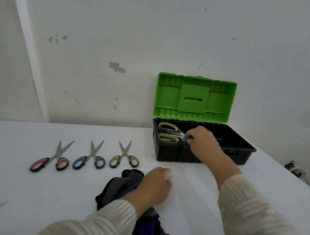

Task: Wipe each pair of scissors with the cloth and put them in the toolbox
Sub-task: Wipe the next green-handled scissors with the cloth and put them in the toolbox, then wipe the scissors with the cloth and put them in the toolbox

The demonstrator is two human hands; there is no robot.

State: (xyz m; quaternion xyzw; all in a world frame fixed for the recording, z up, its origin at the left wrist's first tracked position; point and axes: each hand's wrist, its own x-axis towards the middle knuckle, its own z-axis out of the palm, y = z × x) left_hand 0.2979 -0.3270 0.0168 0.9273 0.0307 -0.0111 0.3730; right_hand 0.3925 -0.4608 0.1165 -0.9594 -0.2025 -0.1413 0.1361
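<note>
Green-handled scissors (168, 134) are being pinched by the right hand (202, 143) inside the open toolbox (174, 154). The dark cloth (120, 186) is being pressed onto the bench (40, 192) by the curled left hand (154, 185).

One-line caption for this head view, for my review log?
Right hand sets green-handled scissors into the open toolbox; left hand rests on the cloth; three scissors wait.
</note>
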